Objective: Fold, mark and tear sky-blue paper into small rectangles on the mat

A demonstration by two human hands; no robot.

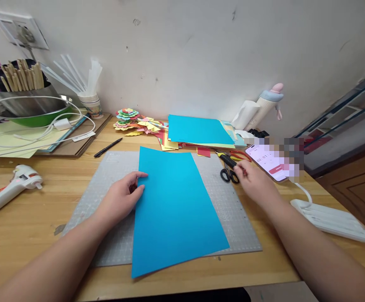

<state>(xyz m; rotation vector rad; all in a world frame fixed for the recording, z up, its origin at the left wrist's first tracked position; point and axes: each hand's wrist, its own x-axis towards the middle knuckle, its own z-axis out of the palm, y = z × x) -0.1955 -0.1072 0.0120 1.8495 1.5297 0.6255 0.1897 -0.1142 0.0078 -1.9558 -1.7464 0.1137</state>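
A blue paper sheet (176,209) lies on a grey cutting mat (113,167) in the middle of the wooden desk. My left hand (122,197) rests on the mat, its fingers curled over the sheet's left edge, pinching it. My right hand (254,180) reaches to the right edge of the mat, fingers closed at the black-handled scissors (229,174). A yellow-and-black cutter (228,159) and red-handled scissors (241,156) lie just beyond them.
A stack of coloured paper (198,130) and paper flowers (129,117) sit at the back. A phone (269,161) and a white power strip (330,218) lie at the right. A glue gun (9,186), a black pen (108,147), cables and a bowl of sticks (22,92) are at the left.
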